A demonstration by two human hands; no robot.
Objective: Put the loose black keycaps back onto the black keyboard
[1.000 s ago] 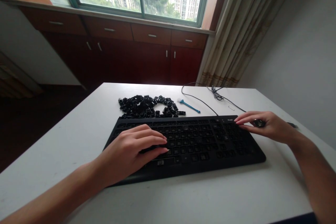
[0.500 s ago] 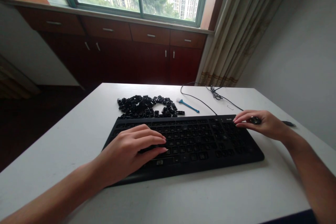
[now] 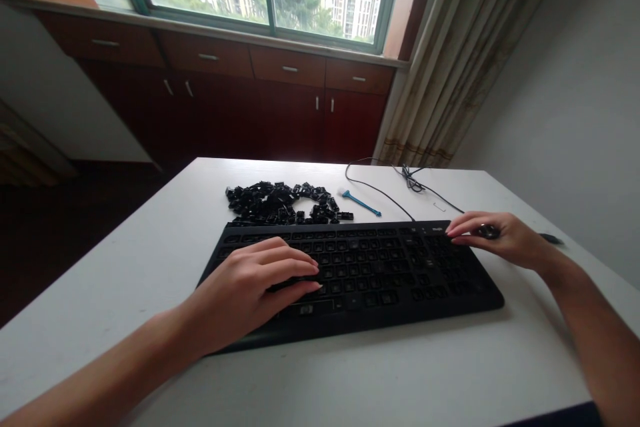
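Note:
A black keyboard [image 3: 350, 317] lies on the white table with its keycaps off, showing bare key sockets. Across its left half rests my left hand [image 3: 260, 280], fingers stretched out and thumb apart, holding nothing visible. At the keyboard's upper right corner my right hand [image 3: 505, 240] is closed, its fingertips pinched together over the edge. A dark, shiny, rounded piece [image 3: 489, 231] shows between its thumb and fingers; its kind is unclear. Behind the keyboard lies a heap of loose black keycaps [image 3: 265, 200].
A blue brush [image 3: 363, 203] with pale bristles lies behind the keyboard. The keyboard's cable [image 3: 380, 190] runs to a bundled coil [image 3: 413, 180] at the back. A thin bent wire [image 3: 439, 207] and a dark slim object [image 3: 553, 239] are on the right.
The view has shifted very slightly. Both hands keep nearly the same position and shape, and nothing else has visibly moved.

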